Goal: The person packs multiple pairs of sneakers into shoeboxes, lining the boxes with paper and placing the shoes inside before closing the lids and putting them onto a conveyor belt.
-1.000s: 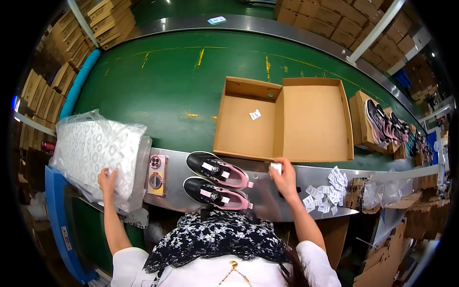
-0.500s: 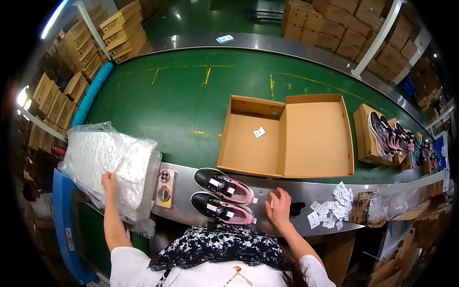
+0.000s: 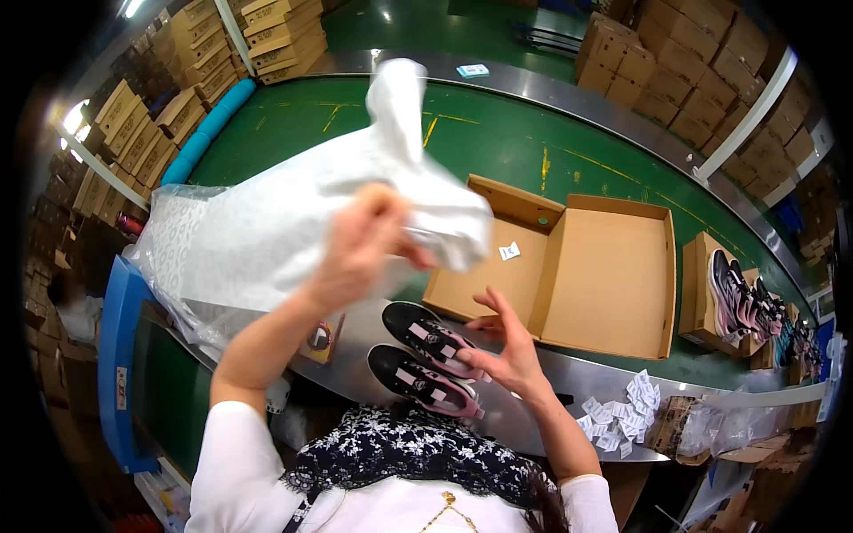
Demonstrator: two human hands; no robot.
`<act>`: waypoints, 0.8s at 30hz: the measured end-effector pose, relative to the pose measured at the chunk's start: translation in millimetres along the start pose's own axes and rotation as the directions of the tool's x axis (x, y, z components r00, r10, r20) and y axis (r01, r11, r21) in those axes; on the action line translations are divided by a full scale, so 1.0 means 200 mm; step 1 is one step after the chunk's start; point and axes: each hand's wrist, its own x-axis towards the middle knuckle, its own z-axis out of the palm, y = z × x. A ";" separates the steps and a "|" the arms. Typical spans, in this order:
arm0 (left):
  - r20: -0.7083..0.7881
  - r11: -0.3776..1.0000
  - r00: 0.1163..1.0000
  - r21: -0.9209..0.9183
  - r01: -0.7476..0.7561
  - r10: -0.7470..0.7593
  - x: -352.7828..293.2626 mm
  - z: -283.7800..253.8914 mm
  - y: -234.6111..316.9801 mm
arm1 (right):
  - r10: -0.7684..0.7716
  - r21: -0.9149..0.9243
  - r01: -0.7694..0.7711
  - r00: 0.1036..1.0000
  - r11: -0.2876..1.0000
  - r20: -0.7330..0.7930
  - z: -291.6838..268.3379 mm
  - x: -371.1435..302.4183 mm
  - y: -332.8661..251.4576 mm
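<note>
A sheet of white tissue paper is pinched in my left hand, which is smeared by motion. The sheet billows over the stack of paper in clear plastic and across the box's left edge. My right hand is open, its thumb over the heel of the farther black-and-pink sneaker; whether it touches cannot be told. Beside it lies the nearer sneaker, toes likewise to the left. Beyond them sits an opened brown shoebox with a small white packet inside.
Loose white packets are heaped on the metal ledge at right. A phone lies partly covered at left of the sneakers. More sneakers on boxes line the green belt at right. A blue frame stands at left.
My left hand has lifted a tissue sheet off the stack and swung it right and upward. My right hand has moved from the ledge to the sneakers' heels. The view has shifted slightly.
</note>
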 end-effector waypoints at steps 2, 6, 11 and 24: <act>0.056 0.974 0.996 -0.216 0.075 -0.064 0.10 0.23 -0.08 | 0.083 0.279 -0.053 0.992 0.959 -0.097 0.01 0.11 0.00; 0.176 0.904 0.982 -0.405 0.139 -0.072 0.25 0.52 -0.24 | 0.354 0.701 0.043 0.841 0.712 -0.410 -0.16 0.23 0.06; 0.233 0.730 0.928 0.572 -0.373 0.291 0.24 0.51 -0.37 | 0.129 0.147 0.010 0.427 0.989 -0.895 -0.64 0.13 0.15; -0.600 0.272 0.789 0.743 0.612 -0.133 -0.03 -0.17 -1.13 | -0.430 -0.453 -0.739 0.243 0.499 -0.870 -1.32 -0.56 0.27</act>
